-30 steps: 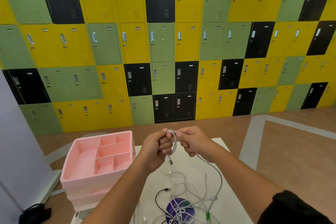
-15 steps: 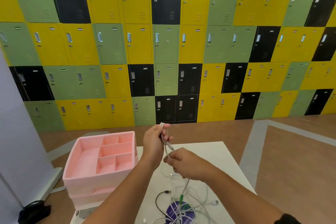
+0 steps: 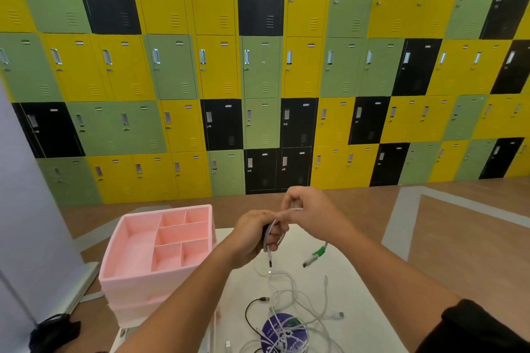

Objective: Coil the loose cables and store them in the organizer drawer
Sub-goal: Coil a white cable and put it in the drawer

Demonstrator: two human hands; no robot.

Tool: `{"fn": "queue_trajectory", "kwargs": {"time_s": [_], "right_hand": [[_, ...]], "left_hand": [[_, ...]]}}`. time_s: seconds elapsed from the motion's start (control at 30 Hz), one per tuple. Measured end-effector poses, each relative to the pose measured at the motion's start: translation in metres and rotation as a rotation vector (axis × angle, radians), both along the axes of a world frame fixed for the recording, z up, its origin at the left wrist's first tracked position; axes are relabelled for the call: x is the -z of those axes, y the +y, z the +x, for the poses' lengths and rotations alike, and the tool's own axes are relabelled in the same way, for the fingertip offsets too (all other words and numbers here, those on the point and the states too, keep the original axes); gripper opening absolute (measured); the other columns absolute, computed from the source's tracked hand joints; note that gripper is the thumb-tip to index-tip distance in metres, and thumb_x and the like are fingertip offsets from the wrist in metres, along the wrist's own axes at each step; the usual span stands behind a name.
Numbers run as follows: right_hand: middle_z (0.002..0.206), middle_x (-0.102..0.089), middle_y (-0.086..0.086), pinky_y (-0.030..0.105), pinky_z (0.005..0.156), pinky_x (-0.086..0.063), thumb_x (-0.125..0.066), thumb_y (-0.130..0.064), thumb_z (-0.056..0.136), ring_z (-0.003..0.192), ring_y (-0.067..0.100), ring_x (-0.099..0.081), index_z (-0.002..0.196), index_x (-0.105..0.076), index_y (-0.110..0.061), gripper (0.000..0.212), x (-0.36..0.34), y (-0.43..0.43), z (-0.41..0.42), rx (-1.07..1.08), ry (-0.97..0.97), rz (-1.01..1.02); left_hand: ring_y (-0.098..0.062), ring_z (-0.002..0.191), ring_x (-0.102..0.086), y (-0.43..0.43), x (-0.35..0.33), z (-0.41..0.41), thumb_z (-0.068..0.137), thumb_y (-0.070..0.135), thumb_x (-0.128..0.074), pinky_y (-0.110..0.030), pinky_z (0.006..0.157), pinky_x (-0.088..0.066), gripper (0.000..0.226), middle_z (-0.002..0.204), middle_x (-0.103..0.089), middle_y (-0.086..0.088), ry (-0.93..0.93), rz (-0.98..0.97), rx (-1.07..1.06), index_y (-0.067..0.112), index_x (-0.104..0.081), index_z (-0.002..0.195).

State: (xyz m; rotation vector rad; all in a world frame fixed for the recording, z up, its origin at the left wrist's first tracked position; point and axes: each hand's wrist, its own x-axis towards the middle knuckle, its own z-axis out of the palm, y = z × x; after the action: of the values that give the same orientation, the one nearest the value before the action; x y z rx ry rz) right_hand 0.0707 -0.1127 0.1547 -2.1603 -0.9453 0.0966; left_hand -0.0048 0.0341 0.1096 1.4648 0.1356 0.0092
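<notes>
white cable (image 3: 269, 238) hangs above the counter (image 3: 358, 295), looped in the closed left hand (image 3: 253, 233); right hand (image 3: 311, 209) pinches its upper strand beside it; pink organizer drawer (image 3: 137, 243) sits left; more tangled cables (image 3: 289, 304) lie below on the counter.

organizer drawer (image 3: 129, 249): plain pale pink, walls and dividers alike, at 8 o'clock
held cable (image 3: 269, 241): white, a green band near its hanging plug
loose cables (image 3: 298, 298): mostly white, one black, tangled at 6 o'clock
round disc (image 3: 282, 331): purple with small white lettering
table (image 3: 358, 309): white
lockers (image 3: 258, 66): patchwork of yellow, sage green and black doors
floor (image 3: 473, 252): brown with grey stripes
sleeve (image 3: 481, 329): black
</notes>
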Motion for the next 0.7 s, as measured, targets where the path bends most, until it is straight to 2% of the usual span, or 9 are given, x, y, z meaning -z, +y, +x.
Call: {"fn": "queue_trajectory", "kwargs": {"time_s": [0.1, 0.2, 0.27, 0.37, 0.43, 0.47, 0.57, 0.7], "right_hand": [[0.076, -0.069, -0.010, 0.033, 0.073, -0.053, -0.073, -0.033, 0.089, 0.080, 0.007, -0.062, 0.081, -0.074, -0.023, 0.013, 0.007, -0.005, 0.006, -0.024, 0.117, 0.046], [0.083, -0.072, -0.002, 0.042, 0.083, -0.055, -0.064, -0.034, 0.096, 0.088, 0.018, -0.066, 0.081, -0.076, -0.024, 0.021, 0.010, -0.007, 0.008, -0.048, 0.161, 0.031], [0.083, -0.070, -0.001, 0.040, 0.080, -0.054, -0.061, -0.033, 0.098, 0.086, 0.017, -0.064, 0.079, -0.074, -0.026, 0.024, 0.010, -0.007, 0.007, -0.044, 0.116, 0.004], [0.074, -0.067, -0.002, 0.035, 0.068, -0.050, -0.063, -0.033, 0.097, 0.073, 0.015, -0.061, 0.082, -0.075, -0.023, 0.022, 0.011, -0.006, 0.005, -0.042, 0.109, 0.063], [0.058, -0.056, -0.006, 0.028, 0.054, -0.042, -0.062, -0.028, 0.098, 0.054, 0.010, -0.048, 0.089, -0.074, -0.017, 0.019, 0.013, -0.009, 0.006, -0.020, 0.250, 0.156], [0.056, -0.050, -0.005, 0.026, 0.050, -0.038, -0.061, -0.025, 0.099, 0.050, 0.010, -0.043, 0.093, -0.073, -0.014, 0.018, 0.015, -0.011, 0.006, -0.010, 0.347, 0.196], [0.062, -0.049, 0.003, 0.027, 0.053, -0.041, -0.056, -0.019, 0.102, 0.054, 0.014, -0.044, 0.098, -0.071, -0.007, 0.020, 0.020, -0.019, 0.008, -0.029, 0.523, 0.260], [0.070, -0.058, 0.007, 0.023, 0.050, -0.039, -0.059, -0.017, 0.100, 0.057, 0.015, -0.048, 0.099, -0.070, -0.004, 0.018, 0.024, -0.033, 0.008, -0.109, 0.693, 0.260]], "left_hand": [[-0.011, 0.049, -0.033, 0.001, -0.004, -0.001, 0.106, 0.018, -0.035, -0.025, 0.048, -0.033, 0.042, 0.060, -0.039, -0.001, 0.004, -0.185, 0.023, 0.002, -0.065, 0.082], [-0.011, 0.050, -0.041, 0.001, -0.001, -0.001, 0.107, 0.020, -0.039, -0.024, 0.050, -0.037, 0.040, 0.062, -0.045, -0.002, -0.036, -0.174, 0.030, 0.004, -0.067, 0.085], [-0.012, 0.050, -0.044, -0.001, 0.002, -0.002, 0.108, 0.021, -0.040, -0.024, 0.052, -0.039, 0.039, 0.061, -0.049, -0.004, -0.053, -0.137, 0.016, 0.004, -0.068, 0.085], [-0.008, 0.047, -0.032, -0.003, 0.001, -0.001, 0.108, 0.023, -0.038, -0.021, 0.046, -0.031, 0.038, 0.056, -0.036, 0.003, -0.073, -0.123, -0.014, 0.007, -0.060, 0.082], [-0.007, 0.045, -0.028, 0.000, -0.002, 0.000, 0.109, 0.024, -0.037, -0.019, 0.042, -0.028, 0.039, 0.055, -0.032, 0.005, -0.088, -0.194, -0.079, 0.010, -0.056, 0.078], [-0.006, 0.045, -0.027, 0.003, -0.004, 0.000, 0.108, 0.025, -0.037, -0.019, 0.041, -0.027, 0.040, 0.055, -0.032, 0.005, -0.091, -0.266, -0.110, 0.010, -0.055, 0.077], [-0.005, 0.042, -0.028, 0.012, -0.004, 0.001, 0.108, 0.027, -0.038, -0.017, 0.037, -0.027, 0.042, 0.055, -0.033, 0.003, -0.080, -0.448, -0.161, 0.009, -0.054, 0.073], [-0.005, 0.042, -0.027, 0.016, -0.003, 0.002, 0.106, 0.029, -0.044, -0.016, 0.037, -0.026, 0.042, 0.056, -0.031, 0.003, -0.071, -0.596, -0.181, 0.009, -0.056, 0.071]]}}
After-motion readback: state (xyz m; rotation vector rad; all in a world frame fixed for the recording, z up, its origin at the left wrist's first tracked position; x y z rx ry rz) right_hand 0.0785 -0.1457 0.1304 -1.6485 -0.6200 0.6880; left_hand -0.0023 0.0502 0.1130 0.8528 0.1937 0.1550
